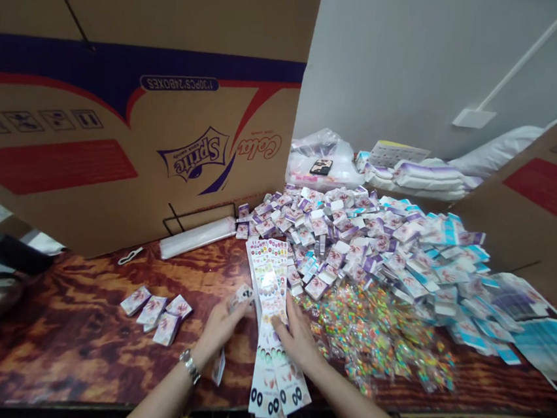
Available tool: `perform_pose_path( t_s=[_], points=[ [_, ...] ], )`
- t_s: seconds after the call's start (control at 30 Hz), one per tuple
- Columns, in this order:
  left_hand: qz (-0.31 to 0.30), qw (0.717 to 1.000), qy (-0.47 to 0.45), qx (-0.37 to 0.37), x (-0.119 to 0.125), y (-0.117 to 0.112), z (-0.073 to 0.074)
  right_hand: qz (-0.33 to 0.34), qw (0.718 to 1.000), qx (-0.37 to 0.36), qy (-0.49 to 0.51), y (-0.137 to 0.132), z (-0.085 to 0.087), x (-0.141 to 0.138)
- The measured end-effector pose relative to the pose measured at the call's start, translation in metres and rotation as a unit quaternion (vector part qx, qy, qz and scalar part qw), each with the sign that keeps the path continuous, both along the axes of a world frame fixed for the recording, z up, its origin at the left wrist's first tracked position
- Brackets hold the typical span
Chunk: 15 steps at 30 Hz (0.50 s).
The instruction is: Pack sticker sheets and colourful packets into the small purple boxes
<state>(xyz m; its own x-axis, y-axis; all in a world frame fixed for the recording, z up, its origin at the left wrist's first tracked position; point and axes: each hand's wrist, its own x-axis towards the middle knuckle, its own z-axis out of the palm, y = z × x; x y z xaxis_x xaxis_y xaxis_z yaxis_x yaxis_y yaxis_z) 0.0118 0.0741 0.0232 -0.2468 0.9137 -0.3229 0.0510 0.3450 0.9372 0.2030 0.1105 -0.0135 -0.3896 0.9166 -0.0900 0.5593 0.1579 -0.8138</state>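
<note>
My left hand (220, 327), with a metal watch on the wrist, pinches a small printed piece of paper (241, 295) with dark figures. Its exact kind is unclear. To its right, my right hand (300, 342) grips a fanned stack of long white sticker strips (265, 352), thumb on top and fingers along the right edge. Rows of small coloured pictures run down the strips, which reach the table's front edge. Under my left wrist stands another small paper piece (218, 367). Several small white and purple boxes (166, 327) lie to the left of my left hand.
A heap of small boxes (355, 233) covers the back right of the wooden table (73, 347). Candy packets (370, 329) lie in front of it. Large cartons (116, 154) stand behind on both sides. A clear plastic roll (199, 236) rests by the left carton.
</note>
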Motion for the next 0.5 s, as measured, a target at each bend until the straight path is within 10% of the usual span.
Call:
perform_pose_path(
  t_s=[0.27, 0.5],
  points=[
    [0.077, 0.984, -0.161, 0.019, 0.018, 0.057, -0.012, -0.003, 0.999, -0.044, 0.007, 0.037, 0.004, -0.024],
    [0.099, 0.976, -0.192, 0.023, 0.020, 0.053, -0.008, 0.017, 0.999, -0.026, 0.041, 0.042, 0.009, -0.025]
  ],
)
